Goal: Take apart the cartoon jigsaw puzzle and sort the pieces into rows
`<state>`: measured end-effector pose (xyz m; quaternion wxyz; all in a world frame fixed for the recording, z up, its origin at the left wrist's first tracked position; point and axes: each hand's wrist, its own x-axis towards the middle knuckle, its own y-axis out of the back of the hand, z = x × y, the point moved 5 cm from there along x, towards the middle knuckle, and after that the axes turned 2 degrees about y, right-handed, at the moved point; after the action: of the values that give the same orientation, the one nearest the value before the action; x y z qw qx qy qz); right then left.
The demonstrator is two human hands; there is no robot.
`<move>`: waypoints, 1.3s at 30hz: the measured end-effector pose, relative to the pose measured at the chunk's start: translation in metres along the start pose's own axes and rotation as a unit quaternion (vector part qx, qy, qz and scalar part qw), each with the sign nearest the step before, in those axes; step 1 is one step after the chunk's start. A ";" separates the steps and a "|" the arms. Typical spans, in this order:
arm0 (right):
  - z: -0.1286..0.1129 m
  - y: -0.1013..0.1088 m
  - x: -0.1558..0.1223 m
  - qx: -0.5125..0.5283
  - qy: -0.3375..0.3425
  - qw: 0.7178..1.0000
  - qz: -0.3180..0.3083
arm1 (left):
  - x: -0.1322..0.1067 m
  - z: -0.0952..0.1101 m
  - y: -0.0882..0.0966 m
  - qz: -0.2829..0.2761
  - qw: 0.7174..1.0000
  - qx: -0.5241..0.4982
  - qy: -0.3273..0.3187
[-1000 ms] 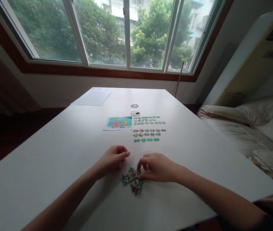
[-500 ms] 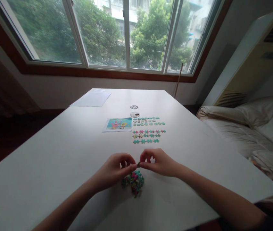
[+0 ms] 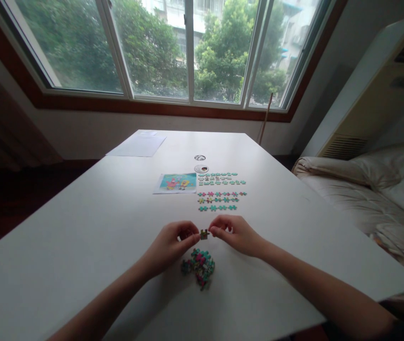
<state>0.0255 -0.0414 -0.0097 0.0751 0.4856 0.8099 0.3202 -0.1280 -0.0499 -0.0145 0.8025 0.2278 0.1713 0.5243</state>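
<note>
A small olive-brown jigsaw puzzle piece is held up off the table between my two hands. My left hand pinches its left side between thumb and fingers. On the other side, the closed thumb and fingertips of my right hand grip its right edge. Just below and nearer to me lies a heap of loose puzzle pieces, mostly green with some pink. Beyond my hands, rows of puzzle pieces are laid out, mainly turquoise with pink and yellow ones among them.
A cartoon picture sheet lies left of the rows on the white table. Two small round items rest behind them. Paper lies at the far left corner. A pale sofa stands to the right.
Both hands have risen slightly with the puzzle piece, which has turned so its flat face shows. The right fingertips have shifted a little. The heap is less covered by my left hand.
</note>
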 end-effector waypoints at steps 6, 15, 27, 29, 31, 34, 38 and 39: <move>-0.001 -0.001 -0.001 -0.019 0.008 1.000 0.000 | 0.003 -0.006 -0.001 -0.001 0.999 -0.032 0.011; -0.003 0.012 0.001 -0.050 0.045 0.997 0.039 | 0.004 -0.011 -0.003 -0.027 0.998 -0.048 0.040; 0.031 0.079 0.005 -0.105 0.038 0.973 0.201 | 0.007 -0.029 -0.006 -0.041 0.974 -0.134 0.178; 0.034 0.079 0.005 -0.101 0.034 0.974 0.201 | 0.008 -0.029 -0.007 -0.034 0.974 -0.134 0.179; 0.035 0.078 0.005 -0.097 0.032 0.975 0.199 | 0.009 -0.028 -0.007 -0.031 0.974 -0.130 0.181; 0.036 0.078 0.006 -0.090 0.035 0.976 0.195 | 0.009 -0.027 -0.006 -0.030 0.975 -0.125 0.181; 0.037 0.077 0.007 -0.081 0.040 0.978 0.189 | 0.009 -0.028 -0.006 -0.033 0.976 -0.123 0.174; 0.037 0.077 0.006 -0.079 0.043 0.978 0.188 | 0.010 -0.029 -0.006 -0.034 0.977 -0.123 0.172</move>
<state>0.0949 0.0051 0.0083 0.0173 0.6075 0.6787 0.4123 -0.1343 -0.0379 -0.0423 0.7999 0.0278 0.2490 0.5453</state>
